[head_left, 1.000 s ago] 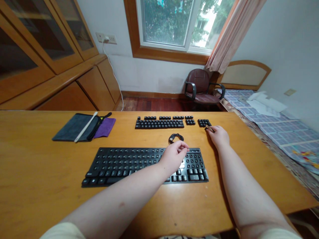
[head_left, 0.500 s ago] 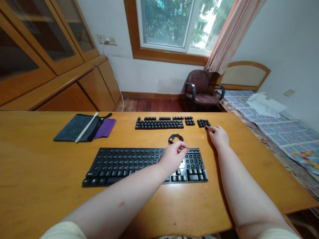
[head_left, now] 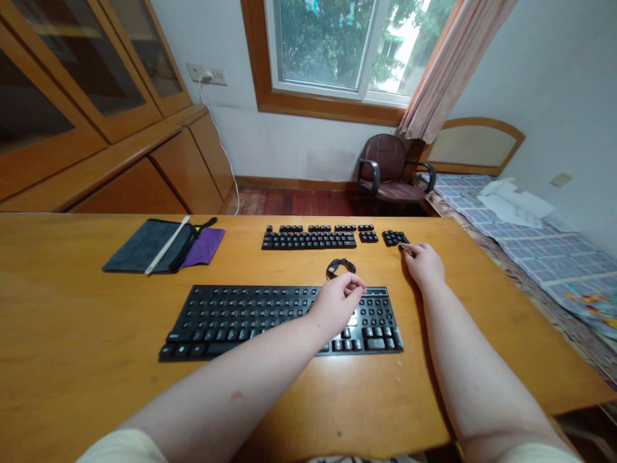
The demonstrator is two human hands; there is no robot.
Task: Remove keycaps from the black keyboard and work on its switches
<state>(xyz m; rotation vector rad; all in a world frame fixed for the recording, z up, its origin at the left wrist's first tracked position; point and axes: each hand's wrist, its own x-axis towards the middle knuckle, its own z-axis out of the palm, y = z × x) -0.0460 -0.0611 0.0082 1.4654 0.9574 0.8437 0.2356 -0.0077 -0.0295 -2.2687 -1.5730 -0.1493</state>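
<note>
Stretching across the middle of the desk is a black keyboard (head_left: 250, 314), whose upper and middle rows show bare switch posts while the lowest rows carry keycaps. Above its right part is my left hand (head_left: 337, 302), thumb and fingers curled together; what they hold, if anything, is hidden. Farther off, my right hand (head_left: 427, 265) pinches a small dark keycap (head_left: 403, 247) at the near right corner of a group of loose number-pad keycaps (head_left: 393, 236). Left of that group lie a small block of keycaps (head_left: 369, 237) and a long block of keycaps (head_left: 308, 241), with shorter rows behind.
A coiled black cable (head_left: 332, 265) lies just beyond the keyboard. At the left are a grey pouch (head_left: 137, 247), a pale stick-like tool (head_left: 168, 244) across it and a purple cloth (head_left: 205, 247). Past the desk stand an armchair (head_left: 385, 161) and a bed (head_left: 530, 218).
The number-pad keycaps at my right fingertips have shifted slightly, the group now looking less even. My left hand stays in place above the keyboard; the view has moved a little.
</note>
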